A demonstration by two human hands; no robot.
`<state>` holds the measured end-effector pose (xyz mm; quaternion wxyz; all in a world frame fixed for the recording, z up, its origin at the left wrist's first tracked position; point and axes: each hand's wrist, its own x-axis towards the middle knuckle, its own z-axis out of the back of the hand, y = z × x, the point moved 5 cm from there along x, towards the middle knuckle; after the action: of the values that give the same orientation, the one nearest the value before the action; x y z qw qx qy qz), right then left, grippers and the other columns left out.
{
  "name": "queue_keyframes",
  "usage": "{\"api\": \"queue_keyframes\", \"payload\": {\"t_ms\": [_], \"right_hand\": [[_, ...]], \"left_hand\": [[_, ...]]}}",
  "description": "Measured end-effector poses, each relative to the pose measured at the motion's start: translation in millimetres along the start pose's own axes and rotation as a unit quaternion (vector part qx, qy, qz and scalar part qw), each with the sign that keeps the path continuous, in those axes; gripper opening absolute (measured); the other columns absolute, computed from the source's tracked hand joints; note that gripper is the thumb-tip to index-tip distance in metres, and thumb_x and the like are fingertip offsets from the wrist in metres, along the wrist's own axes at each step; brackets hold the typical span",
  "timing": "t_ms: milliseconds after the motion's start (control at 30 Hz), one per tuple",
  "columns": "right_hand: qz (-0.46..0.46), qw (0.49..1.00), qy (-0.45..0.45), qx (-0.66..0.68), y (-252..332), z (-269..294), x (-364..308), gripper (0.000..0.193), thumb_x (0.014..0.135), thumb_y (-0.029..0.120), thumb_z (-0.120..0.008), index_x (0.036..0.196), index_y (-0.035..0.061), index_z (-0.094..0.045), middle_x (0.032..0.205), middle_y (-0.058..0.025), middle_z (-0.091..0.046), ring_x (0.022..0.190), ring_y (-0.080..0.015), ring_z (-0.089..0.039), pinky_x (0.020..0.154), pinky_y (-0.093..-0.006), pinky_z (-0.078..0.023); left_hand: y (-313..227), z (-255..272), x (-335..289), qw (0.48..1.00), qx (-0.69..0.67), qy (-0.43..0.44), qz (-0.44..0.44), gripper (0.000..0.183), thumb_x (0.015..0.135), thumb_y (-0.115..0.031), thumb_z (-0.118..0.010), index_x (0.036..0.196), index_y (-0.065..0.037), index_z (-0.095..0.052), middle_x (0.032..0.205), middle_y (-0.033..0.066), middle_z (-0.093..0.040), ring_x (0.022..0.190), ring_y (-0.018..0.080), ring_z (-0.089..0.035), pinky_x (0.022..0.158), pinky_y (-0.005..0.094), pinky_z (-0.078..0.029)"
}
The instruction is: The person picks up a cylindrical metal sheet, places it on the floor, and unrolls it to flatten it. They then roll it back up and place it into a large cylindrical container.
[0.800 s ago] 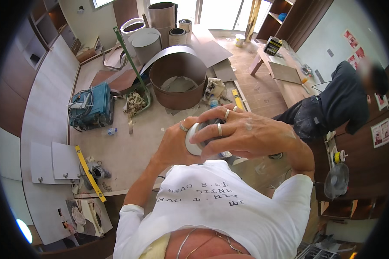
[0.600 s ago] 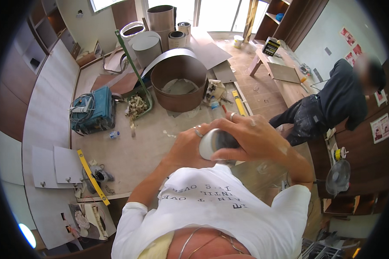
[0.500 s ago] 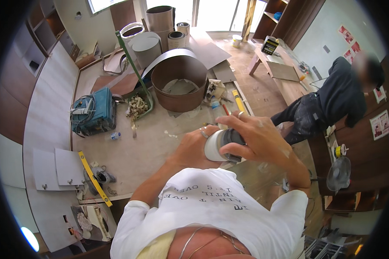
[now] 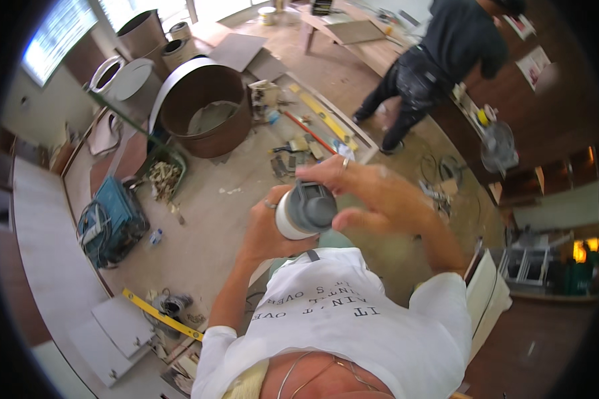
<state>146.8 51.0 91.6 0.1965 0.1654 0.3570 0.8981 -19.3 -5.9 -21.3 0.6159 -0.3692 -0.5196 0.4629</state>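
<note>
Bare floor (image 4: 206, 233) lies open ahead of the hands; the round brown drum (image 4: 206, 110), scattered tools (image 4: 306, 143) and a standing co-worker (image 4: 439, 60) block farther reach.

Floor (image 4: 206, 233) strewn with tools (image 4: 299, 149)

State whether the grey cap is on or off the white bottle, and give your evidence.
On. The grey cap sits over the white bottle's top, right hand gripping the cap, left hand around the body.

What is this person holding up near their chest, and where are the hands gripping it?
A white bottle with a grey lid. The left hand wraps around its white body, while the right hand grips the grey lid from above.
</note>
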Motion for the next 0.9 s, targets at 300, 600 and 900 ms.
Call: {"api": "queue_keyframes", "payload": {"t_ms": [300,600,900], "right_hand": [[0.088,0.992,0.083,0.035,23.6,-18.7,-46.4,0.070,0.072,0.007,-0.077,0.137,0.0182,-0.054,0.148,-0.0192,-0.041,0.133,-0.0393,-0.045,0.109,-0.0457,-0.037],[0.121,0.938,-0.177,-0.273,-18.7,-2.8,-118.8,0.046,0.067,0.041,-0.074,0.103,0.0136,-0.065,0.110,-0.0127,-0.060,0.094,-0.0320,-0.063,0.070,-0.0445,-0.051],[0.080,0.885,-0.274,-0.367,-62.5,66.6,-301.7,0.026,0.081,0.036,-0.066,0.087,0.0103,-0.064,0.092,-0.0108,-0.064,0.084,-0.0321,-0.061,0.065,-0.0426,-0.050]], "left_hand": [[2.9,-40.2,-44.0,0.995,0.078,0.044,-0.040,0.066,0.060,-0.026,-0.087,0.115,-0.002,-0.059,0.107,0.0077,-0.064,0.096,0.0193,-0.063,0.088,0.0345,-0.050],[18.0,-133.1,-22.5,0.990,-0.025,0.129,0.051,0.082,0.058,-0.014,-0.083,0.129,0.003,-0.046,0.112,0.0144,-0.061,0.098,0.0247,-0.061,0.087,0.0363,-0.049],[-28.7,-353.5,28.9,0.932,-0.053,0.353,-0.053,0.072,0.056,-0.016,-0.084,0.119,0.001,-0.054,0.108,0.0108,-0.060,0.096,0.0229,-0.062,0.082,0.0362,-0.051]]}}
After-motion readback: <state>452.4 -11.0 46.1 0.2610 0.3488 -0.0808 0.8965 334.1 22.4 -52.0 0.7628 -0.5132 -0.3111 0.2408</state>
